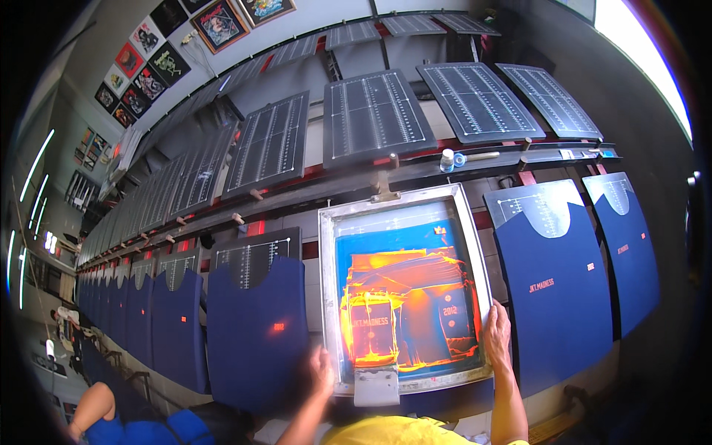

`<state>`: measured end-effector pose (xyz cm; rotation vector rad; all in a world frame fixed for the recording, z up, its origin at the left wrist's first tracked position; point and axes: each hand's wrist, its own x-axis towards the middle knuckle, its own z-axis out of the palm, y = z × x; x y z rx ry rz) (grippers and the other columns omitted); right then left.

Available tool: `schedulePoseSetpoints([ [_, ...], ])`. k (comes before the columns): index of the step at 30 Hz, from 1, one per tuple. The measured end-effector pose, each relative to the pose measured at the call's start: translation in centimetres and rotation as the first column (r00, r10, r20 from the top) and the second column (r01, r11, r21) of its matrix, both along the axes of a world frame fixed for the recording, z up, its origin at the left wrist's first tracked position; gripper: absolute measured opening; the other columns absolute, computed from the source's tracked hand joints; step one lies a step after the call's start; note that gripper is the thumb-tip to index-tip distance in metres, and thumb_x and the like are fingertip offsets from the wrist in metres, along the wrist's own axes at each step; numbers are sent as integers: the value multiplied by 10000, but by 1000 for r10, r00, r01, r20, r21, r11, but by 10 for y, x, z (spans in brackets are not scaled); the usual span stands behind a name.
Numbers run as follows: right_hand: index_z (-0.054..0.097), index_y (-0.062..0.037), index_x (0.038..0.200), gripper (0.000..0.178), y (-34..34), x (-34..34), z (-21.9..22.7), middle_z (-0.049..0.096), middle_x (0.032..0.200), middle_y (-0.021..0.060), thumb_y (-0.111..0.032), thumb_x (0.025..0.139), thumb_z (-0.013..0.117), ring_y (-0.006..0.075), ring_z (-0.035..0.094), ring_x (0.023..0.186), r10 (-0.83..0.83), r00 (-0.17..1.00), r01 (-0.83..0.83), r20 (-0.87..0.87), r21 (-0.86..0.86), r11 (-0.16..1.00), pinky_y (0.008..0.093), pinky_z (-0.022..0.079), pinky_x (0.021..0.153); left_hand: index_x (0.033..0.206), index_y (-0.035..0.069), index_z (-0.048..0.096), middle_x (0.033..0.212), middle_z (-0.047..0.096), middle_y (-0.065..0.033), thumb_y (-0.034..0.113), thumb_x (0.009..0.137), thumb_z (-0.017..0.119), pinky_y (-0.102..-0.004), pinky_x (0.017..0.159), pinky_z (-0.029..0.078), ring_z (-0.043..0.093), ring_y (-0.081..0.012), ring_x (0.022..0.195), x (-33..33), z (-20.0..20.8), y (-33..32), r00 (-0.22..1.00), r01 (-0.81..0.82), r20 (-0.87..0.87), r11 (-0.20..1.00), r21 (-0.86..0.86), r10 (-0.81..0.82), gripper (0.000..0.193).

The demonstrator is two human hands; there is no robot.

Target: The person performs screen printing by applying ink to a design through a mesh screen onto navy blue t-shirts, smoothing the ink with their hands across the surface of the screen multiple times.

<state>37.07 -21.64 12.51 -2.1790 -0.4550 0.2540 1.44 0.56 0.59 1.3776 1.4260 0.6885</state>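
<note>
A metal-edged screen printing frame lies over a shirt board in front of me, its mesh smeared with bright orange ink over a blue stencil. My right hand is closed on the right side of the frame. At the lower left corner, my left hand is curled against the frame's edge, somewhat blurred. A grey metal plate is fixed at the frame's near edge, between my hands. A metal bracket meets its far edge. The frame covers most of the board and cloth beneath.
Navy shirt pieces with small orange prints lie on boards to the left and right. Behind a long metal rail stand rows of dark boards. A small bottle and tape roll rest on the rail. Another person's arm shows lower left.
</note>
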Motion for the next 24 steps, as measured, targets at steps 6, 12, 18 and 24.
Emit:
schedulePoseSetpoints([
  [6, 611, 24, 1208, 376, 2, 0, 3, 564, 1003, 153, -268, 1049, 436, 329, 547, 980, 48, 997, -44, 67, -62, 997, 435, 431, 875, 1310, -66, 572, 1246, 634, -174, 227, 1001, 584, -354, 1019, 437, 586, -244, 1152, -30, -46, 21, 962, 81, 272, 973, -218, -19, 426],
  [12, 614, 38, 1191, 397, -3, 6, -2, 551, 954, 151, -305, 1006, 536, 313, 549, 924, 48, 997, -48, 64, -8, 999, 422, 437, 829, 1319, -77, 563, 1275, 627, -174, 190, 994, 590, -339, 1004, 447, 592, -237, 1147, -13, -2, 15, 936, 69, 350, 952, -299, 42, 422],
  [18, 644, 63, 1171, 391, -9, 0, 5, 587, 932, 95, -267, 963, 630, 166, 566, 838, 35, 995, -41, 94, 55, 998, 326, 458, 751, 1340, -95, 533, 1303, 610, -203, 171, 1011, 567, -342, 1054, 420, 575, -249, 1193, -20, -10, 12, 869, 99, 493, 962, -255, 41, 424],
  [24, 623, 54, 1232, 386, -17, -9, 18, 604, 1003, 111, -221, 962, 599, 207, 590, 945, 9, 1000, -6, -13, 190, 982, 345, 462, 837, 1352, -94, 523, 1320, 602, -204, 171, 1022, 551, -345, 1067, 412, 572, -249, 1201, -26, 0, 6, 867, 76, 493, 959, -274, 72, 424],
])
